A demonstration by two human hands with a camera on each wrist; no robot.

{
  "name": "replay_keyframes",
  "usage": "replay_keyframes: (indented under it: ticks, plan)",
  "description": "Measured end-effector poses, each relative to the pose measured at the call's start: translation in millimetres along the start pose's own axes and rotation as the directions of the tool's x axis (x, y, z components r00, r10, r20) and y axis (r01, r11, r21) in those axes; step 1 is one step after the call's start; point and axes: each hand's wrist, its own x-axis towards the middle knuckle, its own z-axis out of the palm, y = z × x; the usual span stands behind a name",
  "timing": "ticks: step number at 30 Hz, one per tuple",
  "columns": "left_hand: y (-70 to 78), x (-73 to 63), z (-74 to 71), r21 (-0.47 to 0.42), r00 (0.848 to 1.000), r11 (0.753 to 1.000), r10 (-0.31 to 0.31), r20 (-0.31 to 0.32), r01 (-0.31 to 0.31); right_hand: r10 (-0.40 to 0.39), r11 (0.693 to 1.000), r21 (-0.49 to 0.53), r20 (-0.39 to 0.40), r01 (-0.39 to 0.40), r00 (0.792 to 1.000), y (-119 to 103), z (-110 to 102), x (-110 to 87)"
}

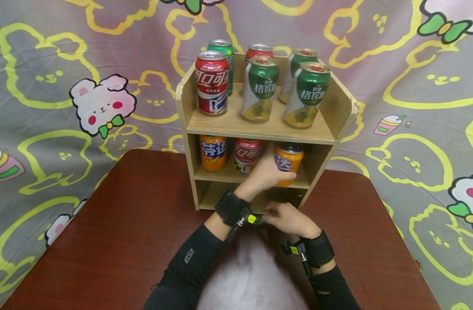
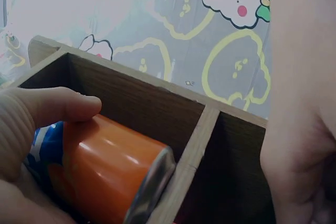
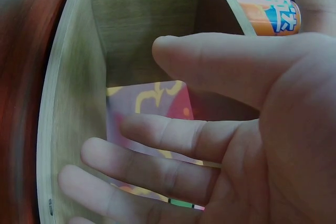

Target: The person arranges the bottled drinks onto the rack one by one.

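My left hand (image 1: pixel 264 173) grips an orange soda can (image 1: pixel 290 158) at the right end of the wooden rack's middle shelf. In the left wrist view its thumb lies along the can's orange side, and the can's metal base is right at the shelf edge. Lower down, my right hand (image 1: pixel 292 219) holds nothing. The right wrist view shows its fingers (image 3: pixel 157 174) spread before the bottom compartment. Left of the gripped can stand a red cola can (image 1: pixel 247 153), partly behind my left hand, and another orange can (image 1: pixel 213 154).
The rack (image 1: pixel 259 134) stands on a dark red-brown table (image 1: pixel 143 224) before a patterned cloth (image 1: pixel 104 51). Its top shelf carries red cola cans (image 1: pixel 212 84), green-and-white cans (image 1: pixel 307 95) and a green can (image 1: pixel 230 64) at the back left.
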Motion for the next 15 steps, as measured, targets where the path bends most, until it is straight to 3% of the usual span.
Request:
replay_keyframes:
  ticks: [5,15]
  plan:
    - [-5.2,0.7,1.0,0.000,1.000,1.000,0.009,0.025,-0.009,0.002,1.000,-0.008,0.006,-0.001,1.000,-0.5,0.7,0.8]
    - [-10.4,2.1,4.3,0.027,1.000,0.999,0.018,-0.023,-0.018,-0.006,1.000,0.000,0.015,0.006,1.000,0.1,1.6,2.0]
